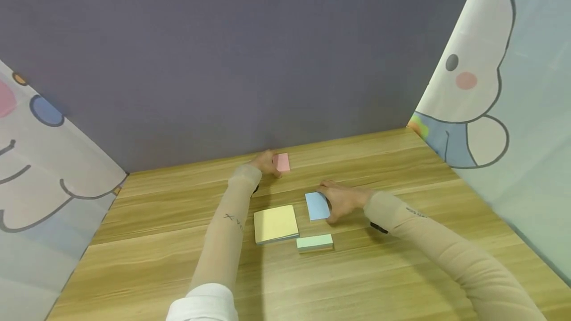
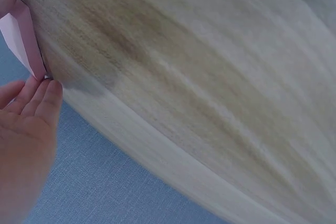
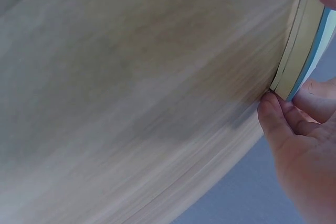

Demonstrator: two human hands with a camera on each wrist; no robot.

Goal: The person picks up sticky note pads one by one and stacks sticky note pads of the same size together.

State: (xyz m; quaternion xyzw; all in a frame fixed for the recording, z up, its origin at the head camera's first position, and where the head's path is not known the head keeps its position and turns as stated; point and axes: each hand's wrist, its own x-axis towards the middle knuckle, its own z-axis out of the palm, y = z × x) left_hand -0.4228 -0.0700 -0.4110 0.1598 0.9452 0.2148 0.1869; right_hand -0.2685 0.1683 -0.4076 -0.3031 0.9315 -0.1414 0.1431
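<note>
At the back of the table my left hand (image 1: 266, 162) holds a small pink sticky-note pad (image 1: 282, 162), thumb at one end and fingers at the other. The left wrist view shows the pink pad (image 2: 22, 38) between thumb and fingertips, close to the wood. Nearer the middle, my right hand (image 1: 342, 199) grips a light blue sticky-note pad (image 1: 317, 206) by its ends. Its side (image 3: 303, 40) in the right wrist view has pale yellow layers under the blue. Left of that hand lies a larger square yellow pad (image 1: 275, 224), and a narrow pale green pad (image 1: 314, 242) lies in front.
The wood-grain table (image 1: 178, 241) ends at a dark grey-blue panel (image 1: 250, 63) just behind my left hand. Printed cartoon curtains stand on both sides, a left one (image 1: 53, 162) and a right one (image 1: 531, 113).
</note>
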